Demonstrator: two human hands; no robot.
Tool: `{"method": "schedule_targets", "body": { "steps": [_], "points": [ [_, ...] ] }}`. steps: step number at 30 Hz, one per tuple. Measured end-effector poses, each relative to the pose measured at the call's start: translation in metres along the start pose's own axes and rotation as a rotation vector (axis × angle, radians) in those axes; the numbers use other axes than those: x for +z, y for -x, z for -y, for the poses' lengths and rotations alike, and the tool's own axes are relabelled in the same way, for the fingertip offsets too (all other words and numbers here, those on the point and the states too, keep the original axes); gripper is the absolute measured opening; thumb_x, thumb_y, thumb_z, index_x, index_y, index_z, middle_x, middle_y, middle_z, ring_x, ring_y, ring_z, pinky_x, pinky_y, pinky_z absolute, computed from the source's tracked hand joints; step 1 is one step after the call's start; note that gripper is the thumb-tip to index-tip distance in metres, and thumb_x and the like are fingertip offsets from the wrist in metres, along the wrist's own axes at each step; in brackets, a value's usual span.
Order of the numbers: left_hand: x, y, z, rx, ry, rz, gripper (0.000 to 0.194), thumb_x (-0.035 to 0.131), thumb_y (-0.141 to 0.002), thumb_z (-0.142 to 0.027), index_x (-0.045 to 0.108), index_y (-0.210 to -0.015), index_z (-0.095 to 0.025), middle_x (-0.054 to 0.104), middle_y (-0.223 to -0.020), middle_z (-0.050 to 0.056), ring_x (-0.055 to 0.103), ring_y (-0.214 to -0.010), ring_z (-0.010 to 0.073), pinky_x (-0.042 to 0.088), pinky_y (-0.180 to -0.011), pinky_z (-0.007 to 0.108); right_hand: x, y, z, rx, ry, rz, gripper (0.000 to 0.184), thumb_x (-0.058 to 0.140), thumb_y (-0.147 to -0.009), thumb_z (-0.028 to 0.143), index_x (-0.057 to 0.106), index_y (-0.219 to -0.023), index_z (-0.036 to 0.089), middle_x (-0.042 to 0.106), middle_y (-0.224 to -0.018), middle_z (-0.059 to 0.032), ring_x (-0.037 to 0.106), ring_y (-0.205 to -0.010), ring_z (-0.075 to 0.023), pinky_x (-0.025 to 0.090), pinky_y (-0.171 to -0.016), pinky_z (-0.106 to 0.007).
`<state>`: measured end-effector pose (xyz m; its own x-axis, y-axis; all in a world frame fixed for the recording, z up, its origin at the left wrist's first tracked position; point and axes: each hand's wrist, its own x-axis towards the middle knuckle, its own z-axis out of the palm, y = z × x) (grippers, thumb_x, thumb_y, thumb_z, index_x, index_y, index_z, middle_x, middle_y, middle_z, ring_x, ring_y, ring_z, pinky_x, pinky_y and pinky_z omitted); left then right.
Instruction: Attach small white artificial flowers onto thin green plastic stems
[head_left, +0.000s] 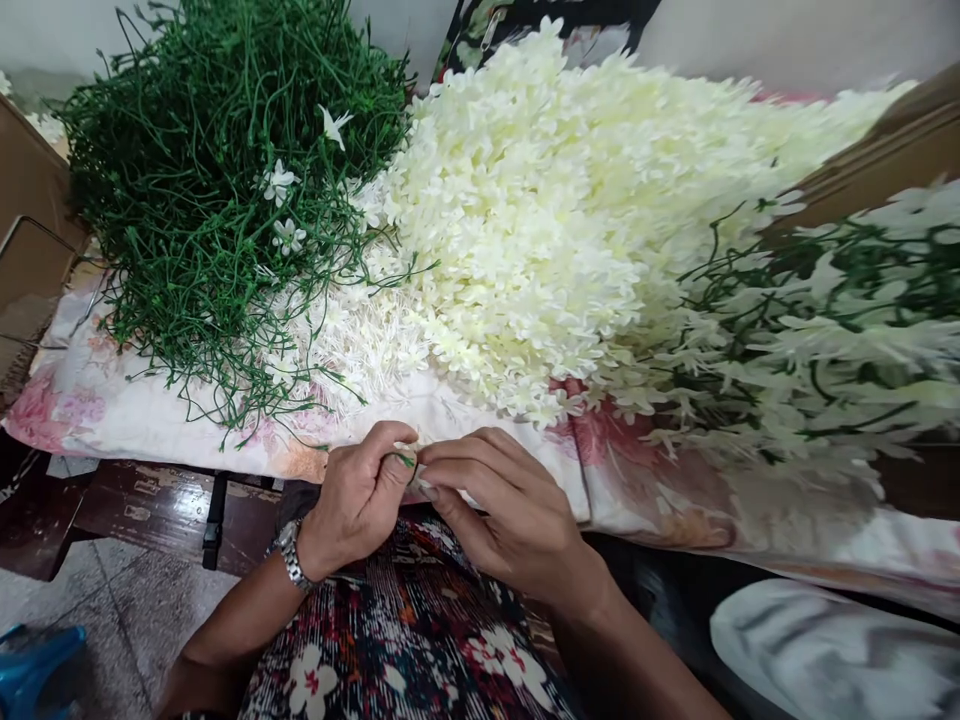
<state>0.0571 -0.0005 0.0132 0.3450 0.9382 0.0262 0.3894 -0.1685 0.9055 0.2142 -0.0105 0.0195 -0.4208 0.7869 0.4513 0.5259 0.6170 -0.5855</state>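
Centrally, in the head view, the person's left hand (364, 490) and right hand (510, 500) meet just in front of the near edge of a cushion-like surface covered in white cloth with pink floral print (187, 425). Between them is a small flower piece with a green stem tip and pale petals (406, 458). The left thumb and forefinger are closed on it, with the other fingers curled in. The right hand's fingers are bent, thumb and forefinger drawn together at the piece's side, seemingly pinching its pale part, though the detail is too small to be sure. A silver metal-link watch (292, 555) circles the left wrist.

Beyond the left hand rises a tangled heap of thin dark green plastic stems (217, 180), with three white blossoms (288, 236) showing on it. To its right spreads a large mound of cream-white artificial blossoms (555, 220); thin white pieces (367, 345) lie between the two piles. At the far right, white flowers on green stems (847, 320) lie in a loose bunch, partly blurred. Below the hands is dark clothing printed with white and red flowers (405, 640); a blue object (41, 665) shows at the lower left.
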Motion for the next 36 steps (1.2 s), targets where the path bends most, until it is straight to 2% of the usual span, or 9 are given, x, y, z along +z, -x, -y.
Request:
{"method": "schedule_targets", "body": {
  "steps": [4,8,13,18,22,26,28,32,36],
  "points": [
    [0.000,-0.001,-0.001,-0.032,-0.044,0.041,0.020,0.030,-0.087,-0.028,0.046,-0.091,-0.017,0.037,-0.052,-0.005,0.039,-0.047,0.0083,0.030,-0.048,0.021,-0.001,-0.002,-0.001,0.098,-0.130,0.025,0.014,0.047,-0.075,0.007,0.052,-0.083,0.017,0.057,-0.074,-0.0029,0.049,-0.069,-0.0120,0.040,-0.064,-0.029],
    [0.002,-0.006,-0.004,0.013,-0.129,0.029,0.020,0.030,-0.086,-0.025,0.048,-0.081,-0.016,0.047,-0.065,0.000,0.046,-0.061,0.0114,0.037,-0.057,0.023,0.000,-0.001,-0.005,0.184,-0.208,0.042,0.011,0.046,-0.076,0.009,0.051,-0.080,0.017,0.056,-0.072,-0.0018,0.049,-0.069,-0.0118,0.040,-0.063,-0.027],
    [0.007,-0.008,-0.004,0.082,-0.149,0.014,0.020,0.032,-0.085,-0.018,0.051,-0.091,-0.016,0.054,-0.079,0.005,0.050,-0.076,0.0149,0.040,-0.069,0.028,0.003,0.002,-0.010,0.201,-0.212,0.074,0.009,0.045,-0.077,0.011,0.050,-0.080,0.017,0.054,-0.071,-0.0025,0.048,-0.070,-0.0126,0.040,-0.063,-0.027],
    [0.009,-0.009,-0.005,0.026,-0.044,0.060,0.018,0.034,-0.081,-0.014,0.049,-0.089,-0.017,0.056,-0.075,0.002,0.051,-0.068,0.0122,0.041,-0.063,0.024,0.004,0.003,-0.011,0.250,-0.206,0.111,0.009,0.042,-0.078,0.015,0.050,-0.074,0.016,0.049,-0.064,-0.0015,0.044,-0.064,-0.0117,0.039,-0.059,-0.025],
    [0.008,-0.010,-0.008,-0.049,0.032,0.097,0.014,0.035,-0.076,-0.009,0.045,-0.083,-0.017,0.046,-0.061,-0.003,0.043,-0.054,0.0088,0.037,-0.052,0.020,0.005,0.003,-0.011,0.275,-0.235,0.117,0.008,0.042,-0.077,0.014,0.049,-0.072,0.015,0.048,-0.063,-0.0002,0.044,-0.060,-0.0100,0.038,-0.056,-0.023],
    [0.009,-0.010,-0.005,-0.040,0.071,0.131,0.008,0.038,-0.078,-0.014,0.043,-0.083,-0.017,0.043,-0.059,-0.004,0.040,-0.053,0.0088,0.035,-0.050,0.020,0.006,0.004,-0.013,0.309,-0.246,0.139,0.009,0.043,-0.078,0.016,0.051,-0.074,0.014,0.048,-0.063,-0.0003,0.043,-0.061,-0.0098,0.037,-0.056,-0.024],
    [0.010,-0.009,-0.002,0.025,0.088,0.098,0.008,0.038,-0.080,-0.015,0.046,-0.082,-0.017,0.045,-0.061,-0.003,0.042,-0.054,0.0088,0.036,-0.052,0.020,0.007,0.004,-0.014,0.318,-0.241,0.137,0.010,0.043,-0.078,0.016,0.049,-0.070,0.014,0.045,-0.061,0.0007,0.041,-0.059,-0.0093,0.036,-0.055,-0.023],
    [0.013,-0.007,0.002,0.172,0.099,-0.064,0.010,0.043,-0.079,-0.013,0.052,-0.077,-0.016,0.049,-0.064,-0.001,0.046,-0.057,0.0084,0.037,-0.056,0.021,0.006,0.004,-0.014,0.323,-0.241,0.124,0.012,0.045,-0.077,0.014,0.047,-0.065,0.014,0.042,-0.060,0.0018,0.039,-0.057,-0.0083,0.034,-0.053,-0.022],
    [0.012,-0.008,0.004,0.114,0.215,-0.162,0.009,0.049,-0.077,-0.014,0.058,-0.076,-0.015,0.048,-0.065,0.000,0.047,-0.061,0.0096,0.038,-0.057,0.022,-0.002,0.005,-0.013,0.356,-0.355,0.079,0.006,0.047,-0.077,0.013,0.053,-0.075,0.015,0.051,-0.068,-0.0003,0.047,-0.063,-0.0087,0.039,-0.058,-0.023]
  ]
}}
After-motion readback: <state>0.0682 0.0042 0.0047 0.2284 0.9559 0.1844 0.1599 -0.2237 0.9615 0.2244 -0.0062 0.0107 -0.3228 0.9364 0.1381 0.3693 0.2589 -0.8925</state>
